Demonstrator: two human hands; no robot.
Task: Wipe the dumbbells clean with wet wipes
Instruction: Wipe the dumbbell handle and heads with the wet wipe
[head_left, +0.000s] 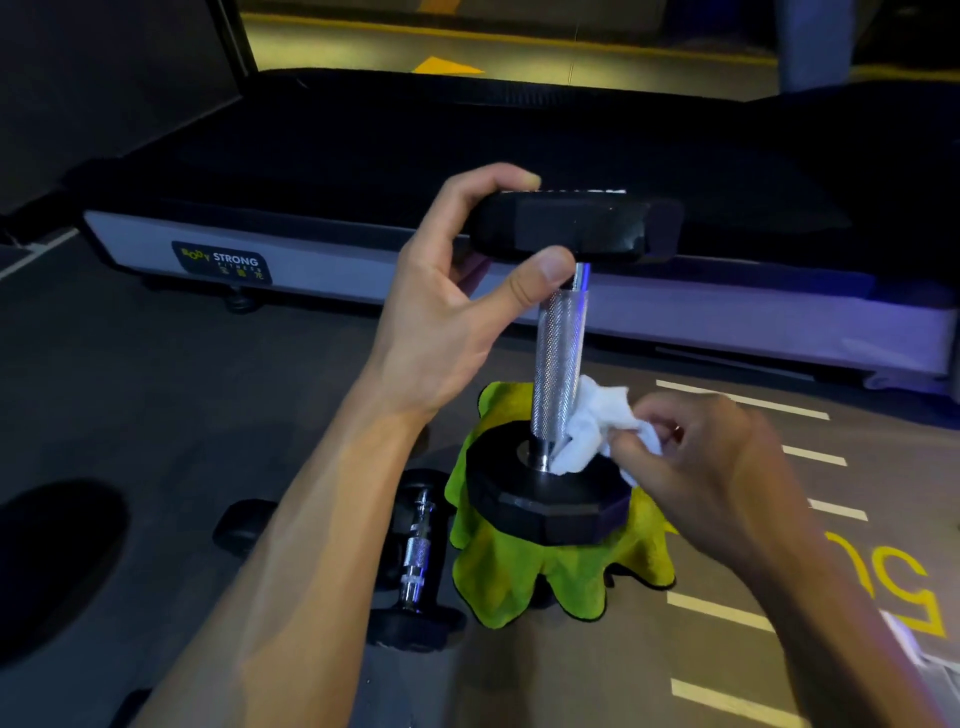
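dumbbell upright | left hand grips top plate | right hand pinches wet wipe against handle

Dim gym: a grey floor with white and yellow markings, a black-belted treadmill under purple light.

The left forearm hides part of the second dumbbell at lower centre; the yellow-green cloth conceals whatever supports the upright dumbbell.
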